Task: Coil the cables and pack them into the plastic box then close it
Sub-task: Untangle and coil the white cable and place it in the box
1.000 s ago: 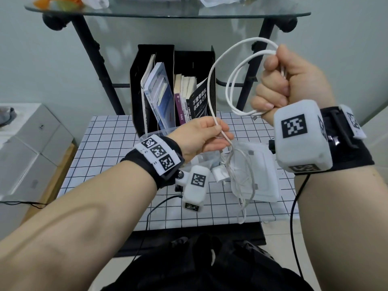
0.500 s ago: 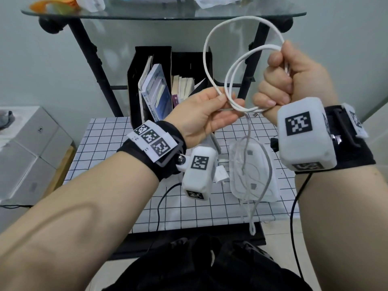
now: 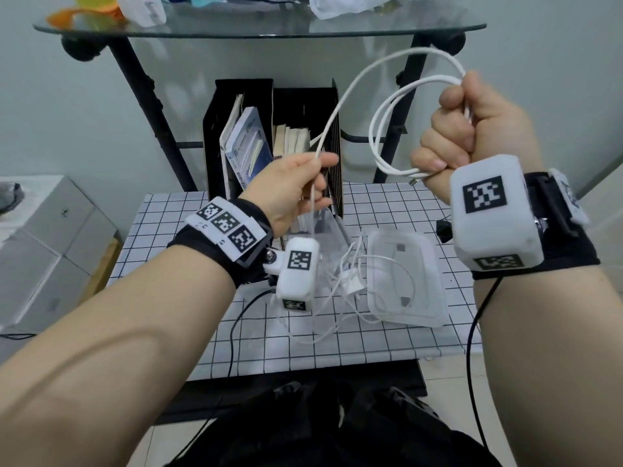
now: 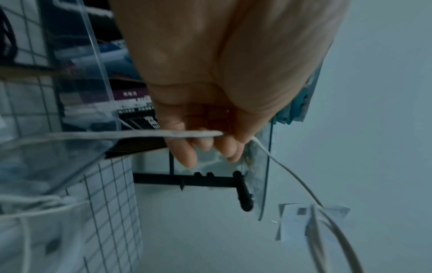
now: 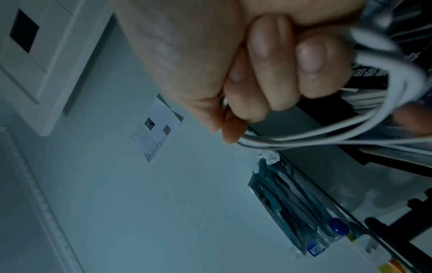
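My right hand (image 3: 472, 136) is raised as a fist around two loops of a white cable (image 3: 384, 129); the right wrist view shows the same cable (image 5: 327, 133) running under its curled fingers. From the fist the cable arcs up and left, then down to my left hand (image 3: 296, 190), which pinches the strand between thumb and fingers, as the left wrist view shows at the cable (image 4: 191, 134). The slack hangs to the table. A clear plastic box (image 3: 323, 237) stands open behind my left wrist. Its lid (image 3: 404, 281) lies flat to the right, with more white cables (image 3: 354, 281) loose around it.
A grid-patterned table (image 3: 168, 230) carries a black file holder (image 3: 269, 129) full of books at the back. A glass shelf (image 3: 259, 28) on black legs spans overhead. Grey boxes (image 3: 50, 247) sit left of the table. Black wires hang from both wrist cameras.
My left hand has dropped down and left along the cable, away from the right fist, opening a wide arc of cable between them. The right fist stays raised with its loops.
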Demonstrator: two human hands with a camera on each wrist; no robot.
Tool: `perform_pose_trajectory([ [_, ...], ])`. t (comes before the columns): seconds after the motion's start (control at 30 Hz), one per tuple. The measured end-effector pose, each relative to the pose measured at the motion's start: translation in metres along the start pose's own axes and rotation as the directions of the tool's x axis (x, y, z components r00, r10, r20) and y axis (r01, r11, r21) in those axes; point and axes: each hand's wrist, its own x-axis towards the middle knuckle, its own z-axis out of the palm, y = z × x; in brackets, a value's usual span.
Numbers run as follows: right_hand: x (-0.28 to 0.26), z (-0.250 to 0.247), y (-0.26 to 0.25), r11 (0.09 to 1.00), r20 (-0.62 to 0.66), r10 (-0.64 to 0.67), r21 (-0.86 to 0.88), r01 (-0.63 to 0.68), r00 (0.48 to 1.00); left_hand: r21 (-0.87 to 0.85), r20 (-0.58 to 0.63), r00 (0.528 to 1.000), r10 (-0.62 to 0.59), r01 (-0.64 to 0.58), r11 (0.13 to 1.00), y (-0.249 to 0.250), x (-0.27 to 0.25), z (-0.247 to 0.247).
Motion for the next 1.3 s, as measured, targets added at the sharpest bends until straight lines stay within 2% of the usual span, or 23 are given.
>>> perform_pose_trajectory([
  [0.13,0.003,0.003,0.007,1.000,-0.029,0.007,0.022,-0.007,1.000,0.210,-0.032,0.996,-0.088,0.093,0.973,-0.020,-0.001,-0.006],
  [0.33,0.014,0.007,0.029,0.998,-0.100,0.002,0.061,0.004,0.995,0.398,0.100,0.983,-0.157,0.105,0.911,-0.025,-0.006,0.003],
  [0.4,0.017,0.005,0.036,0.999,-0.108,0.019,0.036,-0.015,0.994,0.389,0.117,0.982,-0.148,0.092,0.917,-0.023,-0.007,0.003],
  [0.6,0.020,0.006,0.050,0.999,-0.177,0.016,-0.042,-0.024,0.984,0.268,0.062,0.991,-0.118,0.097,0.958,-0.022,-0.006,0.000],
  [0.77,0.028,-0.003,0.065,0.993,-0.245,0.018,-0.111,-0.046,0.969,0.273,0.122,0.986,-0.116,0.079,0.959,-0.023,-0.010,0.004],
  [0.9,0.027,0.000,0.077,0.983,-0.246,-0.072,-0.180,0.027,0.967,0.265,0.147,0.982,-0.117,0.074,0.961,-0.020,-0.012,0.006],
  [1.03,0.025,0.002,0.087,0.958,-0.167,-0.106,-0.280,0.056,0.980,0.278,0.165,0.979,-0.117,0.067,0.958,-0.017,-0.014,0.004],
  [1.2,0.025,-0.002,0.096,0.875,-0.103,-0.040,-0.485,-0.015,0.994,0.337,0.154,0.984,-0.093,0.036,0.941,-0.017,-0.015,0.000],
  [1.23,0.026,-0.005,0.099,0.832,-0.089,-0.030,-0.554,-0.025,0.996,0.347,0.156,0.984,-0.086,0.027,0.937,-0.016,-0.015,0.000],
  [1.27,0.027,-0.008,0.101,0.753,-0.072,-0.022,-0.657,-0.031,0.997,0.356,0.157,0.985,-0.077,0.017,0.934,-0.016,-0.015,0.000],
  [1.3,0.027,-0.010,0.103,0.636,-0.056,-0.016,-0.771,-0.033,0.998,0.358,0.157,0.985,-0.071,0.010,0.934,-0.016,-0.014,0.001],
])
